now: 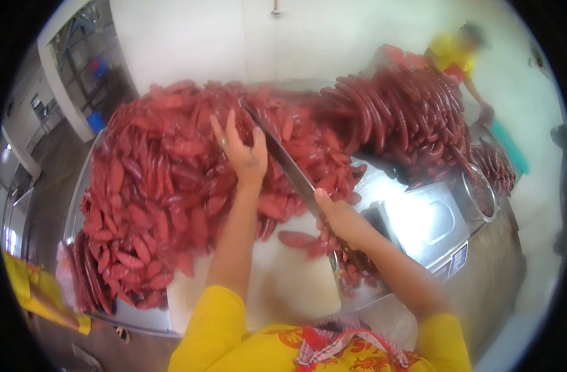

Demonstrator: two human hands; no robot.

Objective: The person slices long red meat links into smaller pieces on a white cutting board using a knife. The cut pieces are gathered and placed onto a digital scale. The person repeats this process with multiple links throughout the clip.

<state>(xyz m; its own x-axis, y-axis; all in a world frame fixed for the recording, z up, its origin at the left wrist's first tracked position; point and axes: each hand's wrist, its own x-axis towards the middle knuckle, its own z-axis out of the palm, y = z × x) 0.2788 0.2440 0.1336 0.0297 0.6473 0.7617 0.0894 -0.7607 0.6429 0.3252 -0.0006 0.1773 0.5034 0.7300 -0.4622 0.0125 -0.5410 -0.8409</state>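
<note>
A large heap of red sausage slices (pixel 165 167), cut on a slant, covers the left and middle of the metal table. My left hand (pixel 245 152) reaches over the heap with its fingers apart and nothing visible in it. My right hand (pixel 342 220) is closed around the handle of a long knife (pixel 290 167). Its blade points away and to the left, across the slices, with the tip just beyond my left fingers. Under my forearms lies a white cutting board (pixel 258 288), with a few slices at its far right edge.
Whole dark-red sausages (pixel 398 115) are stacked at the back right. A shiny metal scale (pixel 423 214) and a metal pot (pixel 482 195) stand at the right. One person (pixel 454 56) is at the far right; another person's yellow sleeve (pixel 41 291) shows at the left.
</note>
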